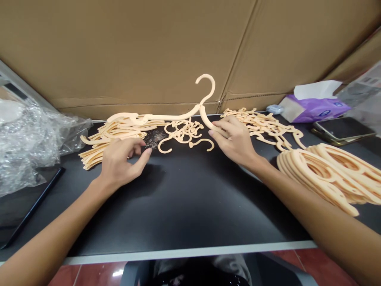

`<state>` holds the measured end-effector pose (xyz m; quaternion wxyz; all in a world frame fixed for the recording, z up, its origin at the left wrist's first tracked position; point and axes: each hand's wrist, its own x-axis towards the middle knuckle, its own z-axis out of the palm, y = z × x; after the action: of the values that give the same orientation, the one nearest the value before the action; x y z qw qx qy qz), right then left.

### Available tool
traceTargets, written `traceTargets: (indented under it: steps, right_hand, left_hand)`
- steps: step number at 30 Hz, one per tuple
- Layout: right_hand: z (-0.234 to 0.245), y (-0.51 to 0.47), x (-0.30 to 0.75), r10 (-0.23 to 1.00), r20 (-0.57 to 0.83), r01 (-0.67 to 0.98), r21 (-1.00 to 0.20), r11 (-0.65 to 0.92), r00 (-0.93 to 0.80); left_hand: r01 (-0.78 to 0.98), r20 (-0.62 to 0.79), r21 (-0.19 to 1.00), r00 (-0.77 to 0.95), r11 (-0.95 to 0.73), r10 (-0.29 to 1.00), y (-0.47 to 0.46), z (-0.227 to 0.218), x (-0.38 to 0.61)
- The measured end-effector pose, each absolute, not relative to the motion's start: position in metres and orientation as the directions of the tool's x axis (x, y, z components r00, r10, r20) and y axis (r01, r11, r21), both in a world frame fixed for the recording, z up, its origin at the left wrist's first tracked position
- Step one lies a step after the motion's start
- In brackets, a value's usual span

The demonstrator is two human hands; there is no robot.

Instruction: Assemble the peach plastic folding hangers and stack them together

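Note:
My right hand (233, 139) grips one arm of a cream plastic clothes hanger (175, 116), fingers and thumb closed round it. Its hook points up, and its other arm reaches left above a pile of long hanger arms (119, 127). My left hand (123, 161) hovers in front of that pile, thumb and fingers apart, with nothing in it. Between the hands lies a small heap of loose hooks (184, 131), and one separate hook (204, 143) rests nearest me.
Several hanger pieces (268, 125) spread behind my right hand. Stacked hangers (324, 171) lie at right, near a phone (345, 129) and a purple tissue pack (318, 105). Clear plastic bags (26, 143) bulge at left. Cardboard (133, 51) walls the back of the black table (184, 210).

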<state>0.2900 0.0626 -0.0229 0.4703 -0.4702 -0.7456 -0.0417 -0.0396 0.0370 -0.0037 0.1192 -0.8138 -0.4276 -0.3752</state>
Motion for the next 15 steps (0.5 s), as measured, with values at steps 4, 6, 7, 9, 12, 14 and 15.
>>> traceTargets:
  steps: [4,6,7,9,12,14,15]
  right_hand:
    - [-0.0220,0.0588,0.2868,0.624,0.766,0.722,-0.342,0.601,-0.157]
    - [-0.0221,0.0569,0.2853,0.620,0.764,0.705,-0.339,0.623,-0.180]
    - [-0.0221,0.0562,0.2849,0.621,0.761,0.698,-0.341,0.630,-0.188]
    - [-0.0220,0.0554,0.2849,0.620,0.758,0.689,-0.339,0.641,-0.204]
    - [-0.0218,0.0549,0.2860,0.597,0.759,0.663,-0.309,0.682,-0.260]
    - [-0.0216,0.0542,0.2859,0.587,0.744,0.636,-0.291,0.714,-0.319]
    - [-0.0216,0.0534,0.2852,0.584,0.734,0.622,-0.286,0.729,-0.347]
  left_hand:
    - [0.783,0.623,0.461,0.050,-0.418,0.780,0.0391,-0.0035,-0.0382]
    - [0.775,0.596,0.506,0.002,-0.378,0.803,0.0404,-0.0015,-0.0382]
    - [0.788,0.594,0.493,0.005,-0.369,0.804,0.0412,-0.0010,-0.0384]
    - [0.826,0.602,0.425,0.047,-0.370,0.797,0.0430,-0.0018,-0.0391]
    - [0.857,0.627,0.298,0.157,-0.421,0.763,0.0450,-0.0064,-0.0402]
    - [0.837,0.644,0.233,0.248,-0.496,0.723,0.0442,-0.0097,-0.0399]
    - [0.814,0.650,0.217,0.292,-0.539,0.702,0.0430,-0.0109,-0.0393]
